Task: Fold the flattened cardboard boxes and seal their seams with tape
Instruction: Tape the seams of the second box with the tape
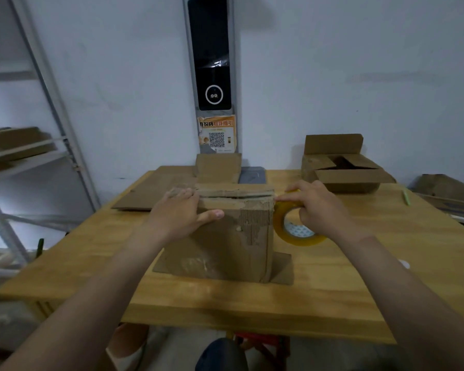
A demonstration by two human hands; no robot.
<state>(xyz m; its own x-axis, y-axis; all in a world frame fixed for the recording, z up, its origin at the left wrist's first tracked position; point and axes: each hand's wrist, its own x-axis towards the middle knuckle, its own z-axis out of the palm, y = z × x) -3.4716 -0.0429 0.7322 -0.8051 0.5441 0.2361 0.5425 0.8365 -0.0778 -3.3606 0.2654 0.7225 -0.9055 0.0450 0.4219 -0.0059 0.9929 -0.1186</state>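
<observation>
The wooden table fills the lower half of the view. Taking it as a dial with the person at six, a sheet of flattened cardboard lies at about ten o'clock. A second box, already stood up with its top flaps open, sits at about two o'clock. The cardboard box being worked on stands upright at the centre of the dial, its lower flaps splayed out on the tabletop and its top flaps folded in so that they meet along a seam running from nine to three. The left hand lies flat on the nine o'clock end of the top, fingers straight and spread over the flaps and the thumb stretched along the front face, pressing them down. The right hand curls its fingers round the tape roll at the box's three o'clock edge, with the roll touching the upper corner there. A green pen lies well apart at three o'clock on the table. This looks like the start of sealing the top seam. The next move probably calls for sticking the tape's free end over the three o'clock edge and drawing the roll towards nine along the seam while the left hand keeps the flaps level. Whether the end is already stuck down cannot be told.
</observation>
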